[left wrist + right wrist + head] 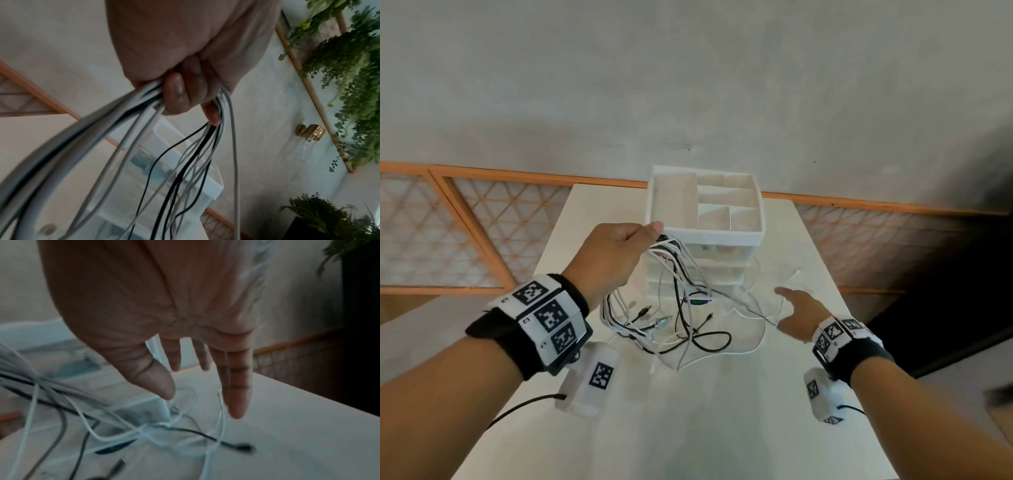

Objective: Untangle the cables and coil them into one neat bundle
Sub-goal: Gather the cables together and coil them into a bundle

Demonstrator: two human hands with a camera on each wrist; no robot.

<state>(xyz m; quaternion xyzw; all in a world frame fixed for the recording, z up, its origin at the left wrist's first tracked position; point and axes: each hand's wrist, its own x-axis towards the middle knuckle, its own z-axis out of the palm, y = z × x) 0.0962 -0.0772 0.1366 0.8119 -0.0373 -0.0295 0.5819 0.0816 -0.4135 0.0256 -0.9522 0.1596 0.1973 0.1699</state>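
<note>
Above the table (722, 428), from the head view, the cables (674, 308) were held up by the left hand (616, 253), ends trailing. At the left wrist, fingers (176, 94) were seen curled round them. At the right wrist, the right hand (164, 313) was spread, empty; one loose end would best be drawn free singly.

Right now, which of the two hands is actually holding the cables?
The left hand: its fingers are curled round the gathered cables, lifted beside the white organizer. The right hand is open, holding nothing.
</note>
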